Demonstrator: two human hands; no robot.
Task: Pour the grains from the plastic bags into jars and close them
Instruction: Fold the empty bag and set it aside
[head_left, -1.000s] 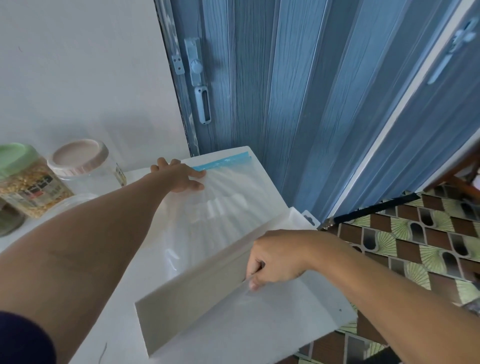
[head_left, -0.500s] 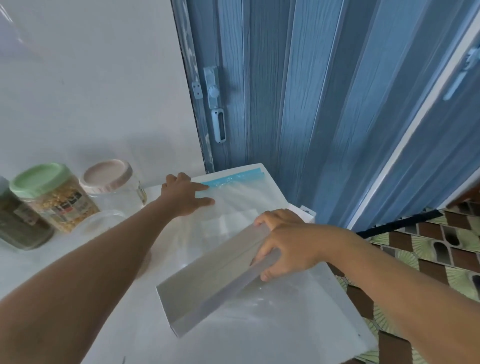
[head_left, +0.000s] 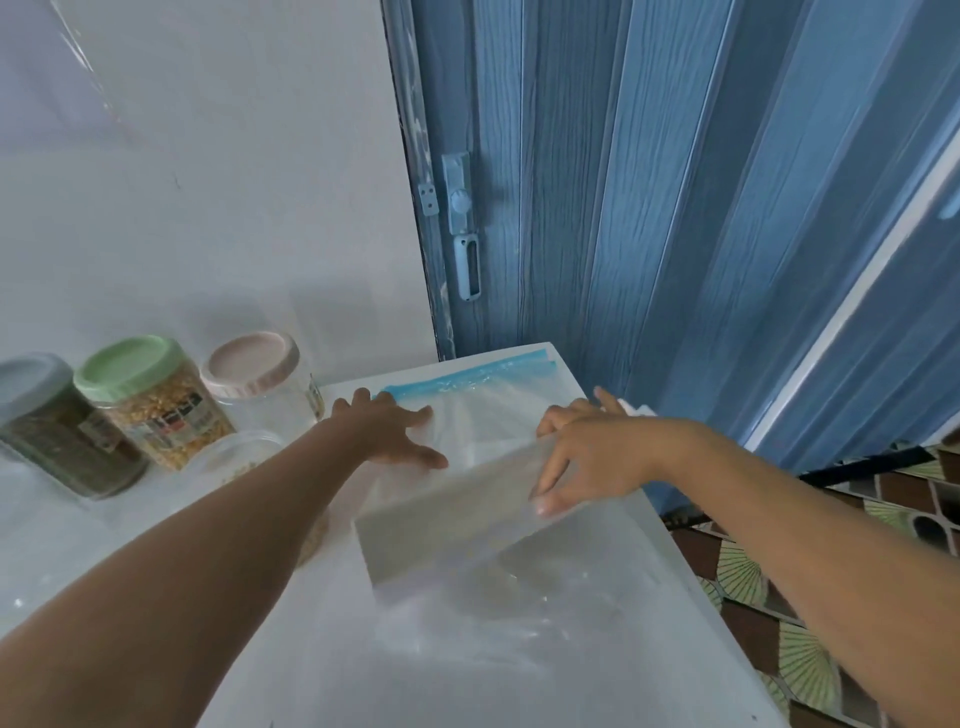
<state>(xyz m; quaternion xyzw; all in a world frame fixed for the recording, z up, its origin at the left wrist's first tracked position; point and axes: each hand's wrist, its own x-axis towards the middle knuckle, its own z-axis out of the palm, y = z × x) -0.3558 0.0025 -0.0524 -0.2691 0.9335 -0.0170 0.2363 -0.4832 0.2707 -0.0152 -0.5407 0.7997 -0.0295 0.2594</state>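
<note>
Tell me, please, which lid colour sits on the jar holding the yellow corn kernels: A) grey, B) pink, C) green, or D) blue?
C: the jar of yellow corn kernels wears the green lid, while the pink-lidded jar beside it looks empty and the grey-lidded jar holds dark contents.

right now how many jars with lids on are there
3, all at the left by the wall: grey-lidded jar outermost, green-lidded jar beside it, pink-lidded jar nearest the left hand. More may sit out of frame.
</note>
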